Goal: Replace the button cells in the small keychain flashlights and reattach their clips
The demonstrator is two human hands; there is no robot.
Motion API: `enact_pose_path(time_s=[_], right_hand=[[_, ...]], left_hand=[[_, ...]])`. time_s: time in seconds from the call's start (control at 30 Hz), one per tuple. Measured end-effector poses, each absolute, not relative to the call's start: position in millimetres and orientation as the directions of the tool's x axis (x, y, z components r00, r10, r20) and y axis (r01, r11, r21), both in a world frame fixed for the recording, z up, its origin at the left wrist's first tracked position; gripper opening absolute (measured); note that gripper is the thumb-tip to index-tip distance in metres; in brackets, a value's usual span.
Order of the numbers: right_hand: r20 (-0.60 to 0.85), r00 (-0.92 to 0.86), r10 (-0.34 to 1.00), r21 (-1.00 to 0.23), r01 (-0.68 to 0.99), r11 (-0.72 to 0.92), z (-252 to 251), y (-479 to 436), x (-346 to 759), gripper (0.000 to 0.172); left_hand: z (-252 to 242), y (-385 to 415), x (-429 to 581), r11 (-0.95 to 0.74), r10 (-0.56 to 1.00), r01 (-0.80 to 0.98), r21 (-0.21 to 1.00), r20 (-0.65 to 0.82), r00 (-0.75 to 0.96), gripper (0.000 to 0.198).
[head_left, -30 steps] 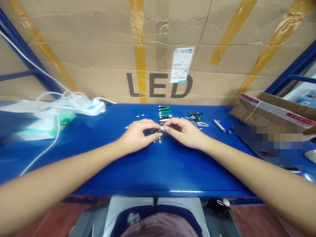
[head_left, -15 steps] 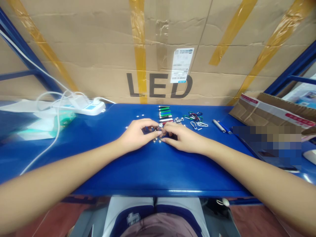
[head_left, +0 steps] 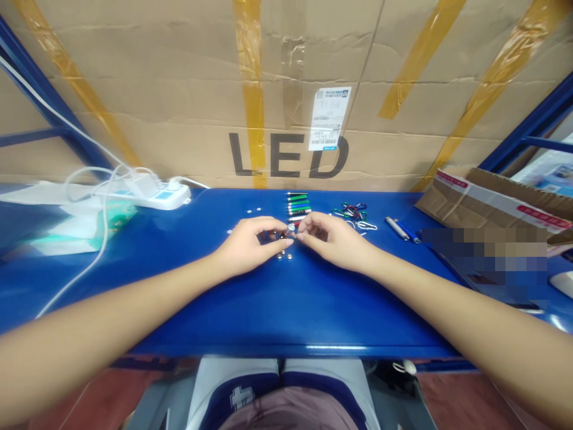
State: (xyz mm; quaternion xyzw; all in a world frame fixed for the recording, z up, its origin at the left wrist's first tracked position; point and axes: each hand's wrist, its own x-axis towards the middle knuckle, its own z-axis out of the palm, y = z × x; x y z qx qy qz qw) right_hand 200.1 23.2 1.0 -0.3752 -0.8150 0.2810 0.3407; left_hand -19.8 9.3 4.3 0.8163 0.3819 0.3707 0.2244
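Note:
My left hand is closed, thumb and fingers pinching a small silver-ended piece whose body is mostly hidden. Right beside it, my right hand has its thumb and fingertips pressed together at that piece; what they hold is too small to make out. Just below the fingertips lie several small shiny round metal pieces, like button cells. Behind the hands is a row of small coloured metal tubes, green, blue, dark and red. Coloured carabiners lie beyond my right hand.
Silver and blue pen-like tubes lie to the right, before an open cardboard box. A power strip with white cables and a green-white packet is at left. Small white discs dot the blue table. A large carton stands behind.
My right hand has shifted slightly up and right, its fingers drawing a little away from my left fingers. The left hand has hardly moved and keeps the silver-ended piece.

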Motion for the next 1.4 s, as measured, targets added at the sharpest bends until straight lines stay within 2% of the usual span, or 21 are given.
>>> enact_pose_path(time_s=[0.1,0.23,0.37,0.5,0.63,0.8,0.93,1.2,1.3,1.4], right_hand=[[0.39,-0.413,0.823,-0.81,0.272,0.52,2,24,199,0.014],[0.506,-0.347,0.79,-0.799,0.157,0.58,9,17,198,0.015],[0.613,-0.31,0.727,-0.716,0.172,0.677,15,8,198,0.011],[0.713,-0.323,0.623,-0.568,0.255,0.782,16,2,197,0.007],[0.753,-0.365,0.548,-0.467,0.291,0.835,18,1,195,0.009],[0.725,-0.443,0.528,-0.465,0.25,0.849,20,2,195,0.012],[0.677,-0.481,0.557,-0.471,0.298,0.83,20,0,195,0.015],[0.724,-0.392,0.568,-0.413,0.414,0.811,21,2,199,0.018],[0.677,-0.346,0.65,-0.417,0.547,0.726,20,15,210,0.019],[0.482,-0.381,0.789,-0.304,0.772,0.558,16,31,224,0.02]], left_hand=[[5,9,-20,-0.605,0.79,0.452,0.655,0.426,0.44,0.02],[5,8,-19,-0.6,0.794,0.451,0.66,0.424,0.435,0.02],[5,6,-19,-0.587,0.802,0.447,0.675,0.411,0.434,0.023],[5,4,-18,-0.587,0.799,0.429,0.686,0.406,0.444,0.025],[6,3,-17,-0.602,0.781,0.41,0.685,0.397,0.483,0.019],[8,3,-16,-0.594,0.783,0.408,0.693,0.383,0.49,0.016],[7,4,-17,-0.598,0.779,0.406,0.691,0.381,0.498,0.019],[7,2,-16,-0.555,0.807,0.375,0.743,0.371,0.459,0.025],[8,1,-16,-0.522,0.826,0.375,0.766,0.344,0.446,0.027],[10,0,-16,-0.498,0.837,0.364,0.787,0.326,0.44,0.027]])
